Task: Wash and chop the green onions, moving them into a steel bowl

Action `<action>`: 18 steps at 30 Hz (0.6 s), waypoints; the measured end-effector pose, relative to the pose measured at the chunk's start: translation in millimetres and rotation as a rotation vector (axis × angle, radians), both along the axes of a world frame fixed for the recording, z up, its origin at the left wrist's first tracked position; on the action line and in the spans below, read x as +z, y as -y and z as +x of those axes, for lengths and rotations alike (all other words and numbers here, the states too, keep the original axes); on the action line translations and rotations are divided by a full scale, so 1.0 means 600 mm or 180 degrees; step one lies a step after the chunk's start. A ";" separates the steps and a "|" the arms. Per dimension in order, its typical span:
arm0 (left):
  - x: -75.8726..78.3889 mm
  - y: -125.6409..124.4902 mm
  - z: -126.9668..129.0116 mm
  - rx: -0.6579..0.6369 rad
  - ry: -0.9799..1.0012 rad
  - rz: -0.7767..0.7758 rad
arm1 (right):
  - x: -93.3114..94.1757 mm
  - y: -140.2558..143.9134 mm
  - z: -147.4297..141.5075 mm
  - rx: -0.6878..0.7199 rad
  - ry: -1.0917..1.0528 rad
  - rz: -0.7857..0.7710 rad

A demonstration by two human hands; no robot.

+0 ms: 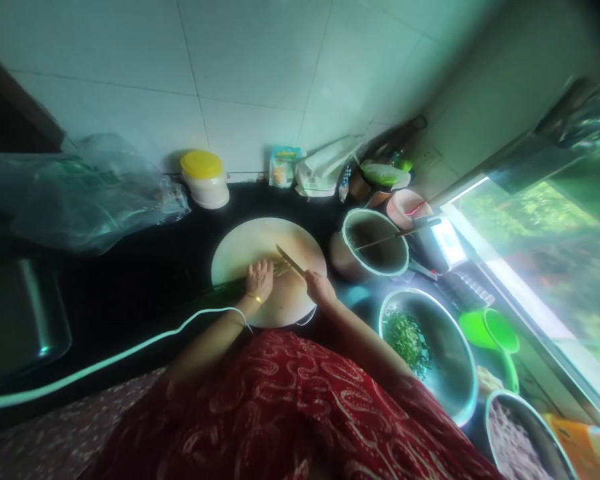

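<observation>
A round pale cutting board (250, 237) lies on the dark counter in front of me. My right hand (321, 288) grips the handle of a knife (291, 260), its blade pointing away and to the left over the board. Beside the blade, my left hand (260, 280) is closed over a bunch of long green stalks (281, 267) and holds it down. The cut ends show between hand and blade, while the dark leafy part trails off the board's left edge. A gold bangle circles my left wrist. Whether the blade touches the stalks I cannot tell.
At right stand a pot (375, 243), a large metal bowl (453, 373) with chopped greens (405, 340), a green cup (490, 330) and a bowl of pale shreds (515, 443). A yellow-lidded jar (205, 180) is behind. A white cable (145, 345) crosses the left side.
</observation>
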State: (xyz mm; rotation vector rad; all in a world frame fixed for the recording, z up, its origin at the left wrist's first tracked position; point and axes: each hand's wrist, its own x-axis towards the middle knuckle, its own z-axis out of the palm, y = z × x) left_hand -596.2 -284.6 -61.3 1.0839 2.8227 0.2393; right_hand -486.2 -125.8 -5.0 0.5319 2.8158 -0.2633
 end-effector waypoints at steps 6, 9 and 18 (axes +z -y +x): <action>-0.006 -0.024 -0.013 0.0071 -0.0033 -0.0064 | -0.008 -0.020 0.002 -0.0047 -0.0056 -0.0016; -0.009 -0.042 -0.016 0.0027 -0.0023 -0.0008 | -0.012 -0.022 0.001 0.0034 -0.0097 -0.0076; -0.010 -0.050 -0.018 0.0365 0.0124 0.0310 | 0.000 -0.010 -0.002 0.0082 0.0160 -0.0060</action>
